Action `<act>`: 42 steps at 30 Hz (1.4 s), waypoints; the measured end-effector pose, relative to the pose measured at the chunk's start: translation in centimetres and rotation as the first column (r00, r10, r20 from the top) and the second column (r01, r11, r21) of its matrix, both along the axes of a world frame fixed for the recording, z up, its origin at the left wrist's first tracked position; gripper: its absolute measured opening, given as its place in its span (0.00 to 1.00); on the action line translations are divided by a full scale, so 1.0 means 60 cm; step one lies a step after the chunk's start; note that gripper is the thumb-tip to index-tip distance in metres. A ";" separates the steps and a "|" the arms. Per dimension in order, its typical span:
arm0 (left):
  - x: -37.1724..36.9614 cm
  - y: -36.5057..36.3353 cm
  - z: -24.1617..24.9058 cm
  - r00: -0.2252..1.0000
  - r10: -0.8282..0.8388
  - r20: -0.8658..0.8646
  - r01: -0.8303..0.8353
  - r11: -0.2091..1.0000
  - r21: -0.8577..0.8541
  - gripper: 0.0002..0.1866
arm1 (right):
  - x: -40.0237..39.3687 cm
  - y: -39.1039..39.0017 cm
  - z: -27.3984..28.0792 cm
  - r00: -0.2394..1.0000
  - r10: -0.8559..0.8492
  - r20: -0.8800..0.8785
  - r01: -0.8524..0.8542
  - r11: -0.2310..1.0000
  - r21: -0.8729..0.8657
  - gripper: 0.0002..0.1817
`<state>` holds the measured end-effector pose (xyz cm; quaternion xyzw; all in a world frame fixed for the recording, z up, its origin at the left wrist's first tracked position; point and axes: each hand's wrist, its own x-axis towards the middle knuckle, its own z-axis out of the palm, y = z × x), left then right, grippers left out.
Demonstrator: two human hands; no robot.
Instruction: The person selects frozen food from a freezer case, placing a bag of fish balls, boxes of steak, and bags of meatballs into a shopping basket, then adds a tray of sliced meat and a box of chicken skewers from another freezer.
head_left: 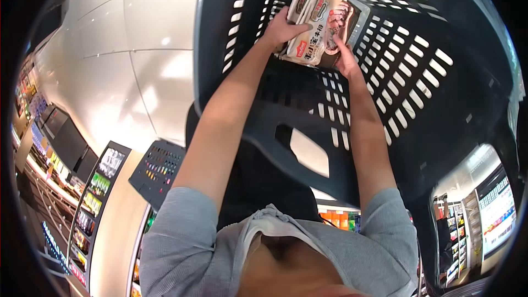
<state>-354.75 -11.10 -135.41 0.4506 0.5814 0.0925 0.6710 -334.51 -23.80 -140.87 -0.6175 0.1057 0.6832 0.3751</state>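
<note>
Deep inside a dark plastic basket [440, 82] with slotted walls, both my arms reach toward the bottom. My left hand [281, 30] is closed on the left edge of some food packages [316, 36], its thumb lying across their front. These are flat, cream-coloured packs with printed characters and a food picture, stacked against each other. On their right side, my right hand [346, 59] grips the edge, thumb over the printed picture. The fingers behind the packs are hidden.
Light floor tiles [110, 60] lie to the left of the basket. Store shelves with goods [91, 203] stand at the lower left. Another shelf [456, 236] and a lit display [496, 212] are at the lower right.
</note>
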 end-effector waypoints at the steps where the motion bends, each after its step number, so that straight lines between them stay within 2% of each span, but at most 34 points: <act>1: -0.008 0.014 0.057 0.972 -0.119 -0.203 0.141 0.985 0.099 0.35 | -0.006 0.005 0.048 0.995 0.021 -0.093 -0.011 0.994 0.105 0.45; 2: -0.017 0.025 0.124 0.937 -0.245 -0.248 0.268 0.962 0.061 0.35 | -0.012 0.018 0.101 0.992 0.051 -0.115 -0.040 0.994 0.097 0.47; 4: -0.047 0.007 0.237 0.981 -0.137 -0.138 0.157 0.976 0.150 0.38 | -0.021 0.054 0.228 0.990 0.101 -0.099 -0.087 0.987 0.134 0.51; 5: -0.062 0.001 0.297 0.994 -0.086 -0.073 0.099 0.975 0.200 0.40 | -0.012 0.061 0.254 0.981 0.175 -0.079 -0.162 0.976 0.148 0.50; 7: -0.101 -0.022 0.435 0.997 -0.023 0.072 -0.003 0.939 0.345 0.36 | -0.026 0.094 0.431 0.946 0.296 0.131 -0.311 0.943 0.116 0.51; 8: -0.110 -0.032 0.530 0.993 0.040 0.108 -0.076 0.935 0.348 0.34 | -0.027 0.098 0.474 0.986 0.169 -0.006 -0.153 0.907 0.392 0.46; 9: -0.122 -0.043 0.621 0.983 0.102 0.153 -0.150 0.923 0.354 0.32 | -0.039 0.108 0.593 0.985 0.169 -0.015 -0.143 0.876 0.460 0.40; 10: -0.149 -0.054 0.689 0.980 0.114 0.165 -0.163 0.934 0.317 0.32 | -0.026 0.092 0.611 0.950 0.283 0.132 -0.312 0.829 0.464 0.35; 11: -0.180 -0.074 0.744 0.974 0.137 0.180 -0.183 0.945 0.272 0.32 | -0.037 0.093 0.749 0.878 0.405 0.253 -0.478 0.758 0.444 0.31; 12: -0.199 -0.092 0.784 0.956 0.152 0.252 -0.220 0.938 0.269 0.32 | -0.040 0.077 0.833 0.793 0.431 0.430 -0.609 0.587 0.533 0.31; 13: -0.226 -0.115 0.828 0.930 0.159 0.331 -0.255 0.929 0.269 0.33 | -0.042 0.062 0.917 0.703 0.380 0.601 -0.711 0.409 0.572 0.32; 15: -0.259 -0.167 0.908 0.850 0.195 0.489 -0.313 0.934 0.173 0.34 | -0.066 0.013 1.011 0.800 0.490 0.348 -0.588 0.520 0.620 0.37; 16: -0.268 -0.191 0.934 0.797 0.210 0.566 -0.327 0.938 0.113 0.34 | -0.076 -0.015 1.026 0.822 0.491 0.289 -0.547 0.538 0.641 0.38; 17: -0.270 -0.213 0.951 0.767 0.280 0.577 -0.354 0.935 0.017 0.35 | -0.099 -0.044 1.042 0.900 0.408 0.155 -0.390 0.595 0.702 0.35; 18: -0.271 -0.238 0.961 0.738 0.350 0.577 -0.368 0.925 -0.092 0.35 | -0.119 -0.066 1.068 0.917 0.352 0.190 -0.376 0.598 0.708 0.33; 19: -0.228 -0.214 0.934 0.718 0.432 0.546 -0.377 0.901 -0.217 0.35 | -0.096 -0.039 1.051 0.933 0.301 0.198 -0.349 0.616 0.707 0.31; 20: -0.218 -0.215 0.934 0.746 0.407 0.527 -0.323 0.913 -0.248 0.33 | -0.110 -0.045 1.077 0.899 0.292 0.327 -0.436 0.527 0.730 0.28; 21: -0.216 -0.234 0.923 0.740 0.391 0.547 -0.315 0.920 -0.232 0.32 | -0.132 -0.080 1.084 0.849 0.174 0.499 -0.514 0.488 0.705 0.25; 23: -0.193 -0.274 0.894 0.728 0.373 0.575 -0.311 0.927 -0.209 0.30 | -0.136 -0.134 1.063 0.783 0.105 0.613 -0.572 0.508 0.644 0.23; 24: -0.186 -0.303 0.875 0.661 0.397 0.637 -0.307 0.917 -0.254 0.26 | -0.134 -0.175 1.049 0.772 0.103 0.627 -0.560 0.576 0.595 0.22; 25: -0.182 -0.332 0.899 0.713 0.436 0.549 -0.271 0.894 -0.358 0.25 | -0.131 -0.214 1.045 0.767 0.093 0.635 -0.534 0.641 0.551 0.22; 26: -0.187 -0.369 0.858 0.757 0.442 0.482 -0.271 0.883 -0.384 0.24 | -0.135 -0.247 1.064 0.767 0.121 0.630 -0.523 0.686 0.505 0.22; 27: -0.178 -0.398 0.871 0.753 0.400 0.522 -0.223 0.902 -0.369 0.24 | -0.132 -0.280 1.080 0.776 0.146 0.614 -0.500 0.735 0.458 0.23; 28: -0.165 -0.423 0.913 0.752 0.433 0.496 -0.192 0.865 -0.464 0.23 | -0.128 -0.316 1.090 0.788 0.169 0.592 -0.472 0.783 0.405 0.23; 31: -0.109 -0.478 0.910 0.790 0.321 0.522 -0.097 0.907 -0.410 0.22 | -0.088 -0.403 1.087 0.853 0.026 0.522 -0.262 0.885 0.385 0.24; 32: -0.082 -0.482 0.930 0.801 0.255 0.542 -0.058 0.934 -0.354 0.23 | -0.055 -0.439 1.041 0.859 -0.047 0.510 -0.227 0.857 0.462 0.26; 34: -0.033 -0.476 0.979 0.817 0.116 0.564 0.023 0.972 -0.234 0.23 | -0.025 -0.478 1.046 0.961 -0.203 0.190 0.066 0.831 0.553 0.27; 35: -0.002 -0.475 0.984 0.830 0.024 0.557 0.045 0.993 -0.110 0.23 | -0.003 -0.493 1.048 0.962 -0.274 0.014 0.217 0.793 0.569 0.28; 37: 0.067 -0.478 0.993 0.840 -0.163 0.518 0.113 0.986 0.127 0.24 | 0.040 -0.521 1.077 0.948 -0.319 0.011 0.250 0.764 0.595 0.30; 38: 0.100 -0.477 1.000 0.833 -0.247 0.494 0.193 0.968 0.158 0.25 | 0.062 -0.536 1.087 0.935 -0.355 0.019 0.271 0.747 0.606 0.30; 41: 0.210 -0.486 1.036 0.823 -0.401 0.403 0.395 0.913 0.101 0.26 | 0.140 -0.597 1.056 0.866 -0.494 0.078 0.356 0.719 0.597 0.31; 42: 0.252 -0.494 1.027 0.780 -0.396 0.485 0.460 0.888 -0.015 0.31 | 0.174 -0.629 1.048 0.839 -0.534 0.102 0.383 0.715 0.585 0.31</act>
